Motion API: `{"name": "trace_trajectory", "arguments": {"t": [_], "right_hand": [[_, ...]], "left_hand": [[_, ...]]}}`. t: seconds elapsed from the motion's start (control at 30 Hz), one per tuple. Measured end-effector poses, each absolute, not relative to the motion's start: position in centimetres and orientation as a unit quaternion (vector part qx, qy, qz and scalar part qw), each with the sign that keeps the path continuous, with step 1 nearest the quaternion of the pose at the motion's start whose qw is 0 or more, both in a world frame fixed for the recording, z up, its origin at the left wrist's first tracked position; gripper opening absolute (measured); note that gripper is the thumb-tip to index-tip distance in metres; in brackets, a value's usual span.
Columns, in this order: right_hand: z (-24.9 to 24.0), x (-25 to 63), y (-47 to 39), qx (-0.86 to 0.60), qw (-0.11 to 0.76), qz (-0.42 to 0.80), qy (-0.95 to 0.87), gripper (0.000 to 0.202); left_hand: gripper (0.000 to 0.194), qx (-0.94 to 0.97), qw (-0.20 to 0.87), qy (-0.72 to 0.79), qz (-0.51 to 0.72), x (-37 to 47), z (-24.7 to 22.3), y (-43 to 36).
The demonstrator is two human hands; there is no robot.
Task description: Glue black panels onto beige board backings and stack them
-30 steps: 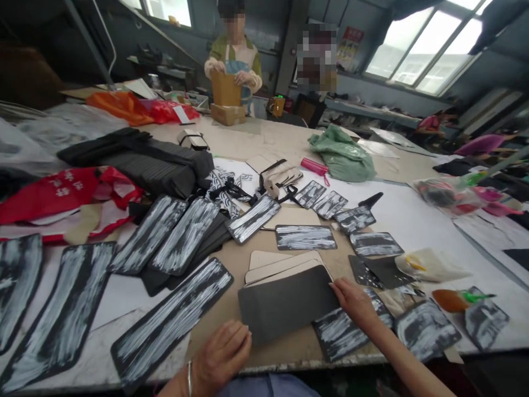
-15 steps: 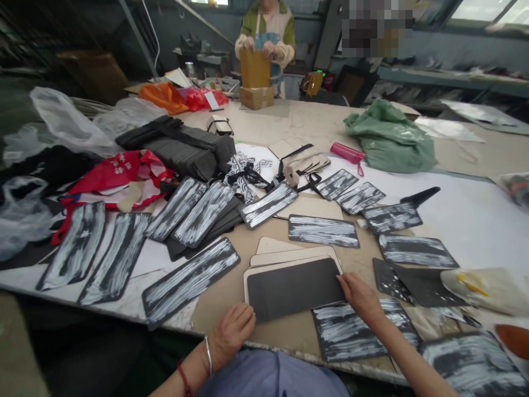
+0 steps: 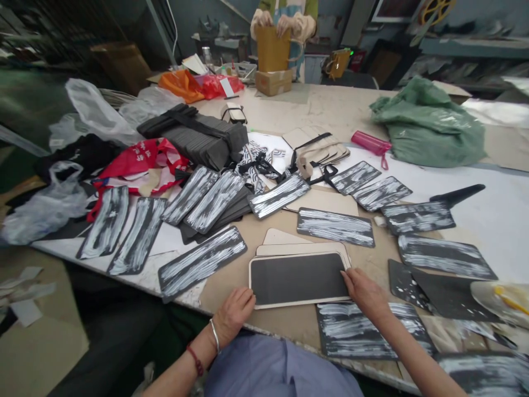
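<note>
The left forearm slants up from the bottom, its left hand (image 3: 235,309) palm down, fingers close together, tips at the left end of a dark panel (image 3: 300,280); I cannot tell if they grip. The panel lies on a pale board (image 3: 303,302) over the bench (image 3: 330,105). The right hand (image 3: 366,292) meets the panel's right end, fingers narrowed, grip unclear.
</note>
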State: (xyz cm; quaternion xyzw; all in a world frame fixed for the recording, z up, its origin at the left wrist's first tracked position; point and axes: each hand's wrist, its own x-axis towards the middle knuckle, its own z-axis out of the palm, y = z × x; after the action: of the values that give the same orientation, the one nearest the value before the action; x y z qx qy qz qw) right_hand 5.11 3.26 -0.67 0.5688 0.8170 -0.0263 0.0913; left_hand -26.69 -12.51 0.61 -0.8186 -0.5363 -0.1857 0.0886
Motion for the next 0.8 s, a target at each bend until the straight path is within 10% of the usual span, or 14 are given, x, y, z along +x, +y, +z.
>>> {"name": "trace_trajectory", "arguments": {"t": [0.8], "right_hand": [[-0.1,4.4,3.5,0.566,0.126,-0.038,0.814,0.029]], "left_hand": [[0.029,-0.263,-0.367,-0.794,-0.408,-25.0,-0.7,-10.1]]}}
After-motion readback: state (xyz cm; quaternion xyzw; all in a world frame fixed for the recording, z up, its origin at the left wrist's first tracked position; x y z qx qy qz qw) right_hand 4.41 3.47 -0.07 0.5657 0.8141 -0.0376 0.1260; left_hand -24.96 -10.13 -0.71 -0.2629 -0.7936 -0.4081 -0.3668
